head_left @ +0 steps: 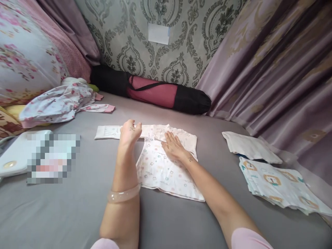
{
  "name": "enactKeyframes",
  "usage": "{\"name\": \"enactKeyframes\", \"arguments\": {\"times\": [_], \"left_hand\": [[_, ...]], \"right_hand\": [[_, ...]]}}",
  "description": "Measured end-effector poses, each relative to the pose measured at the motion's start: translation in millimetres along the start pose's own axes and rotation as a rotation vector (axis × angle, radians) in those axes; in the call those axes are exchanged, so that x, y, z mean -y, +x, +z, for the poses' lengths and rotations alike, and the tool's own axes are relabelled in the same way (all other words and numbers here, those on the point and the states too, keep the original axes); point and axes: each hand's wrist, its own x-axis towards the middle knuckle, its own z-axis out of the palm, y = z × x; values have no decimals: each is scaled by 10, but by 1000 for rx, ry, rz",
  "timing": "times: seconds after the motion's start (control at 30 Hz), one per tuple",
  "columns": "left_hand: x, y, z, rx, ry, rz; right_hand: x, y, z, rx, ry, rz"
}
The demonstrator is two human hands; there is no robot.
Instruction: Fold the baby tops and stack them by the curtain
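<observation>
White cotton with small pastel prints: in the head view, the shirt [166, 169] lies spread in front of you on the grey sheet [85, 214], its hem toward you. One sleeve [109, 132] reaches straight out to your left; at the upper right, a layer of the fabric lies folded over the body.

Your left hand [130, 132] is at that sleeve, wrist bent and fingers partly curled; you cannot tell from here whether this grip pinches any cloth. A pale bangle [124, 195] circles your left forearm. Your right hand [175, 148] is spread flat on the upper part of the shirt, fingers extended, palm down, its grip open and closed around nothing.

To your left lie a white case [15, 155] and, beside it, a pixelated item [57, 157] too obscured to name. Beyond them is a heap of floral clothes [57, 102]. To your right, a folded white cloth [251, 147] lies just beyond a folded lion-print cloth [280, 183], near the mauve curtain [272, 69]. Ahead of you, a black and red bag [153, 92] lies along the patterned wall [116, 27], which bears a white paper [158, 34].
</observation>
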Motion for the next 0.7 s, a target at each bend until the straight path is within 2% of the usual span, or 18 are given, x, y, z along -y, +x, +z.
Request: {"name": "enactKeyframes", "arguments": {"times": [0.17, 0.3, 0.47, 0.6, 0.7], "left_hand": [[-26, -22, 34, 40, -36, -20], [-7, -18, -2, 1, -62, -13], [17, 13, -29, -2, -58, -43], [-16, -2, -18, 5, -50, -57], [-76, -58, -45, 39, -36, -84]], "right_hand": [[215, 144, -3, 11, 39, -38], [384, 266, -107, 64, 79, -35], [518, 462, 0, -55, 56, -13], [528, 510, 131, -87, 75, -12], [522, 497, 109, -99, 93, -22]]}}
